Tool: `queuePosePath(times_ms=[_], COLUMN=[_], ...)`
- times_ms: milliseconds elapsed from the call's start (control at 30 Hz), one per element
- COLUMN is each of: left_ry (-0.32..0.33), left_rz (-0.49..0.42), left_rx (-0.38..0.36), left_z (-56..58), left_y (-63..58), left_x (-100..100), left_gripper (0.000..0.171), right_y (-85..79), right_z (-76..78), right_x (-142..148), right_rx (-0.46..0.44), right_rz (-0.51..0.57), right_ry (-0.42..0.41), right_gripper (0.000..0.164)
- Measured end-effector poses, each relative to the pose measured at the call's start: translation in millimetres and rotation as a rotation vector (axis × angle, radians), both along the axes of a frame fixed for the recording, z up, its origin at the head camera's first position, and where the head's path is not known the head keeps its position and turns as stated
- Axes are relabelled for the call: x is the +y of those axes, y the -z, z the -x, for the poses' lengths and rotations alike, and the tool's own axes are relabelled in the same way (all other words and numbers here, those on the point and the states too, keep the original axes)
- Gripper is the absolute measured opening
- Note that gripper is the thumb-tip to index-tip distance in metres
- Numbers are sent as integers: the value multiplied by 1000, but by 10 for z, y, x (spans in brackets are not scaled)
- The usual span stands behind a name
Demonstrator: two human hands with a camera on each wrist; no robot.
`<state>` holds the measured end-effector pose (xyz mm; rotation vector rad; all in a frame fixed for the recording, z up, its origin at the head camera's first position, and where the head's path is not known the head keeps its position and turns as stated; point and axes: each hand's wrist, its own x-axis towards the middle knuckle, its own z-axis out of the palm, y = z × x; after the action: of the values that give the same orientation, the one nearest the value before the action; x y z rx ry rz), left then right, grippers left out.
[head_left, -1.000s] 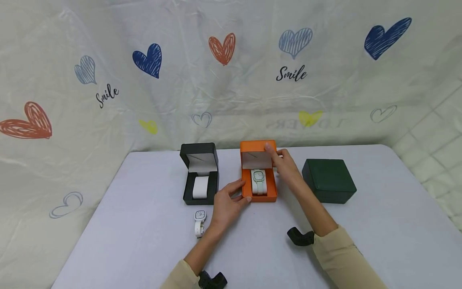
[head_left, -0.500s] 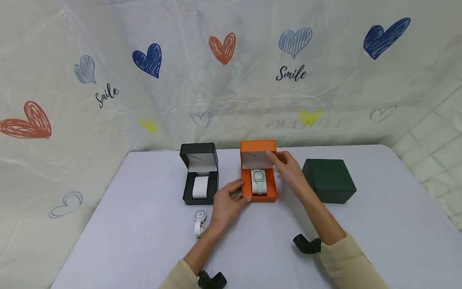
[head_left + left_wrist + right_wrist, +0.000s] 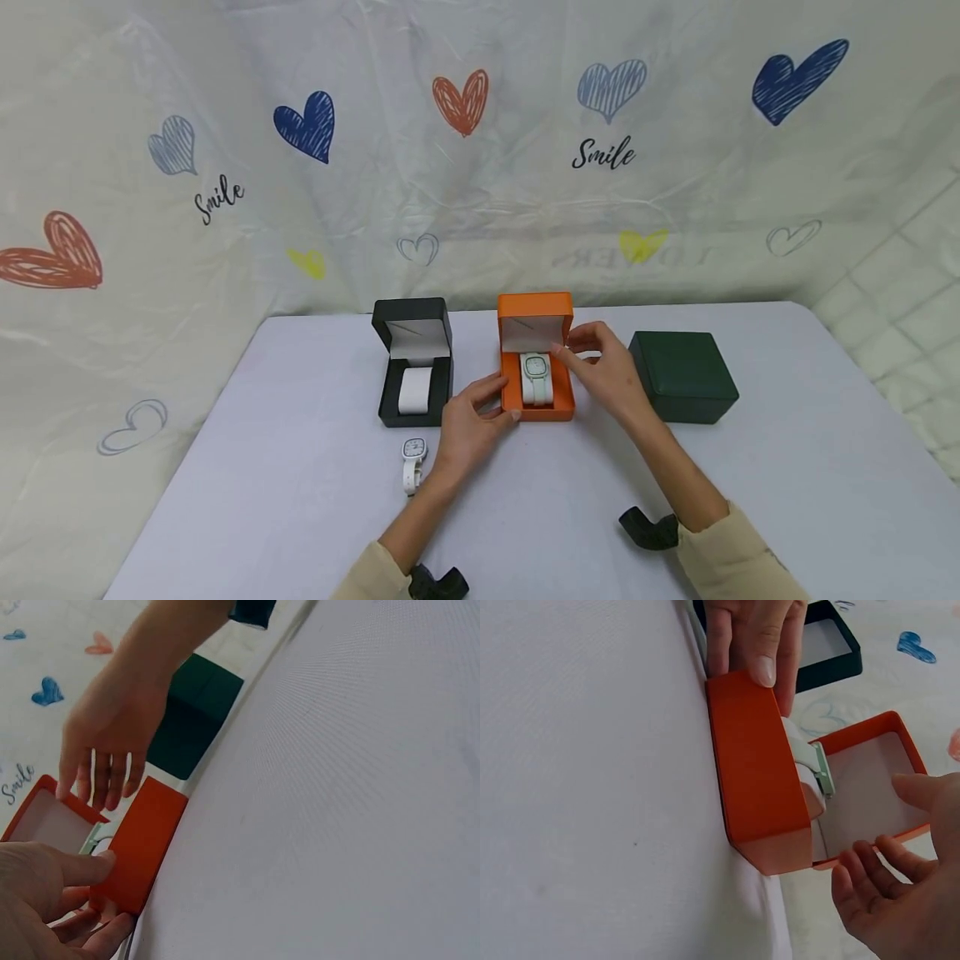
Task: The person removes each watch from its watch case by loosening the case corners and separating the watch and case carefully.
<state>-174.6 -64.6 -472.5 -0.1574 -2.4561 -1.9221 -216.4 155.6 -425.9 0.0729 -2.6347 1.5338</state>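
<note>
An orange watch box (image 3: 561, 412) stands with its lid up at the middle of the table's far side. Inside it a watch with a pale green case and strap (image 3: 536, 367) sits on a white cushion. My left hand (image 3: 467, 433) holds the box at its left front corner, the thumb on the front edge and the fingers along the side. At the box's right side is my right hand (image 3: 611, 375), fingers loosely bent and holding nothing. Its thumb lies close to the lid; whether they touch, I cannot tell.
Left of the orange box stands a black watch box (image 3: 390, 404), lid raised, with a bare white cushion (image 3: 415, 392). A white watch (image 3: 413, 462) lies before it on the white-covered table (image 3: 555, 517). Rightward is a closed dark green box (image 3: 682, 371). A heart-printed curtain (image 3: 510, 192) hangs behind.
My right hand has come off the top of the orange lid and moved down and slightly right. My left hand stays on the box, and the lid remains raised.
</note>
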Motion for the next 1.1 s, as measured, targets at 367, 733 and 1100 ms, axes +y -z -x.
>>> queuePosePath(times_ms=[367,733,1100], left_ry=[27,24,28], left_rz=[-23,-24,-11], left_rx=[-6,5,26], left_z=[11,12,1], left_y=[-4,25,9], left_x=[-28,-31,-21], left_gripper=[55,53,53], right_y=[94,169,188], right_z=[-22,32,42], right_x=[-14,-61,-99], right_rx=[1,49,115], right_rz=[-46,-219,-316], right_ry=[-154,-323,-314], right_gripper=[47,72,73])
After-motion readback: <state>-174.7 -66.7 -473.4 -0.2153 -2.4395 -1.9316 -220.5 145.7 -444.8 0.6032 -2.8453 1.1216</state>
